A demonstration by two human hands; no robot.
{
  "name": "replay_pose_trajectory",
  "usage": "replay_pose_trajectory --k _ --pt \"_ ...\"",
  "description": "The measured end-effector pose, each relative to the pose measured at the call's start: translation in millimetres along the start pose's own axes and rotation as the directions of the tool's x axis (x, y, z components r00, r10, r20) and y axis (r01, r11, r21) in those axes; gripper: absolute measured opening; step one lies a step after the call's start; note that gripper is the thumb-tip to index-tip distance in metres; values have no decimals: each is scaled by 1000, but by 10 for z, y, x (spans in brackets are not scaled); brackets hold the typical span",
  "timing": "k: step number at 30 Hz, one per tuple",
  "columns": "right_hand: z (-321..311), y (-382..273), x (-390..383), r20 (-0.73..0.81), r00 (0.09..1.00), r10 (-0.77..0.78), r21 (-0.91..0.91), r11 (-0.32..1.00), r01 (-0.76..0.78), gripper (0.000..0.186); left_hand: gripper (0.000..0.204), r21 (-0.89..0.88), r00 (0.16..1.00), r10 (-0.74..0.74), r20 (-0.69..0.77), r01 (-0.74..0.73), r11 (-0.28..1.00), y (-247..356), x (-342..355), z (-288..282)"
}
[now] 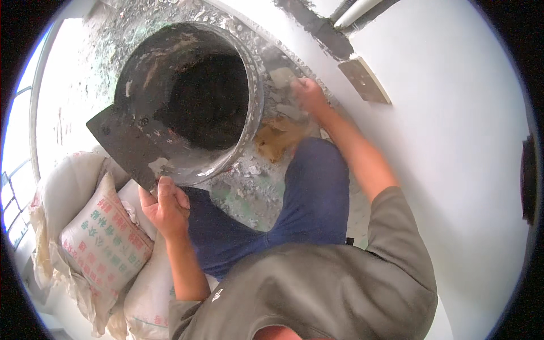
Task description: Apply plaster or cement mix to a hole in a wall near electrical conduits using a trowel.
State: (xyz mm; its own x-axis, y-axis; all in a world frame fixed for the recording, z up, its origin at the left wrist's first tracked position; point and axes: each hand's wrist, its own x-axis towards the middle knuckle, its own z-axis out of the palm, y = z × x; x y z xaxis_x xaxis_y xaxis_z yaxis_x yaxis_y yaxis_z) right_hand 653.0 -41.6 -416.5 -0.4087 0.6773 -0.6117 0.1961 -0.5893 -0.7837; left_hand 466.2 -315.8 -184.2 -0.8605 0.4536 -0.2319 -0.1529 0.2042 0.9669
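Note:
My left hand grips the handle end of a wide, dark plastering board smeared with grey paste; the board lies across the rim of a large round bucket that is dark inside. My right hand reaches past the bucket's right side and is closed on a small putty knife, whose blade lies at the foot of the white wall. My knees in blue trousers are below the bucket.
Stacked sacks lie at my left. The floor around the bucket is spattered with grey debris. A flat grey plate sits on the wall, pipes run above it, and a window is far left.

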Motion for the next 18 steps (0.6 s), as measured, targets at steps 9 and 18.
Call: replay_pose_trajectory --k 9,18 --pt "-25 381 297 32 961 -275 -244 930 274 42 8 1 1000 -3 -20 3 1000 -41 1 -41" --pt "-178 526 315 102 948 -300 -251 915 317 48 8 34 1000 -5 -11 5 999 36 -4 15"
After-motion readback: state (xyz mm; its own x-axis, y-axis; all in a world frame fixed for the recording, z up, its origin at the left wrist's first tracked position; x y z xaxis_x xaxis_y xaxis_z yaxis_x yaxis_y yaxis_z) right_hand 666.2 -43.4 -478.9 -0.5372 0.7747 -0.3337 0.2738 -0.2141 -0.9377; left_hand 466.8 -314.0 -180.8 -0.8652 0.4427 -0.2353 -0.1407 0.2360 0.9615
